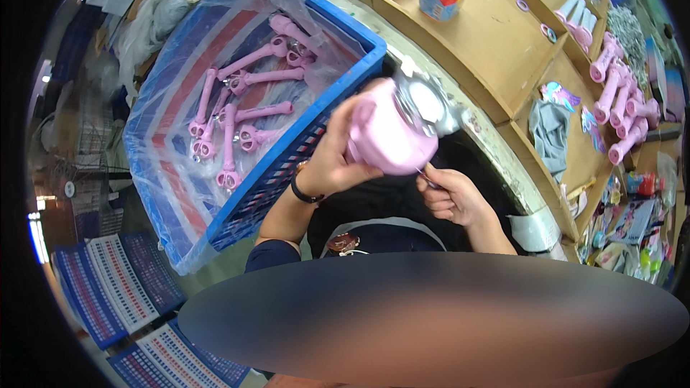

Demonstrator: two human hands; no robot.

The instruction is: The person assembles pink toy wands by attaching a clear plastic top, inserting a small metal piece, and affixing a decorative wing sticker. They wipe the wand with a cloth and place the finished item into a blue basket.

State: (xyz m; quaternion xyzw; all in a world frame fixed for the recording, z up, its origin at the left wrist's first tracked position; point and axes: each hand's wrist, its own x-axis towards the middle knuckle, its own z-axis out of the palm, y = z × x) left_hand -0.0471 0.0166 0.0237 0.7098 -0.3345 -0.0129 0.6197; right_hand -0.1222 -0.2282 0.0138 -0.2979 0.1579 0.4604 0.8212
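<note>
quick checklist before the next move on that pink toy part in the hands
1. Left hand has a firm hold on the rounded pink plastic toy part: ok, fingers wrap its left side.
2. Right hand grips the thin metal tool: ok, pinched between the fingers.
3. Tool tip seated at the part's lower edge: cannot tell, the tip is too small and blurred.
4. Clear film on the part's top out of the way: cannot tell.
5. Blue plastic crate lined with a clear bag, holding long pink plastic handles, beside the left hand: ok.
6. Wooden bench has bare space nearby: ok.
</note>
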